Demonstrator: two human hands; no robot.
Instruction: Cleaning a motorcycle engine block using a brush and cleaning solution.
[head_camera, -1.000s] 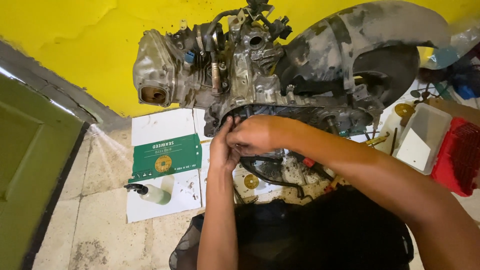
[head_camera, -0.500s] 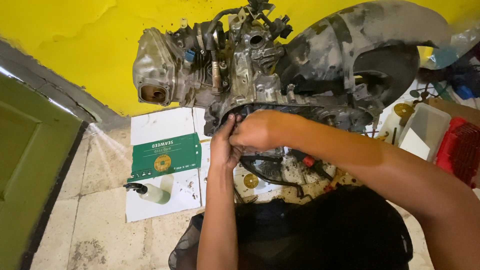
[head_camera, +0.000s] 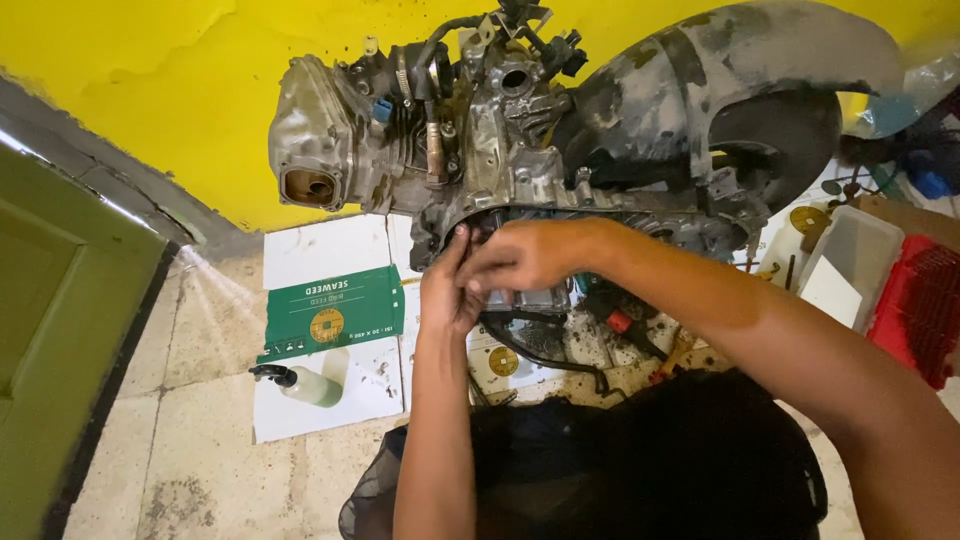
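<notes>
Seemingly mid-fitting, seen from the head camera: both hands meet at the lower edge of a grimy grey metal scooter engine (head_camera: 520, 150) standing against a yellow wall (head_camera: 150, 90). The left hand (head_camera: 447, 295) pinches narrowly at the dark crankcase rim (head_camera: 600, 215), just above it. The right hand (head_camera: 525, 255) curls over the same spot; what it holds I cannot tell. Left of the grip lie a green-and-white cardboard sheet (head_camera: 330, 315) and a small clear squeeze bottle (head_camera: 305, 385).
</notes>
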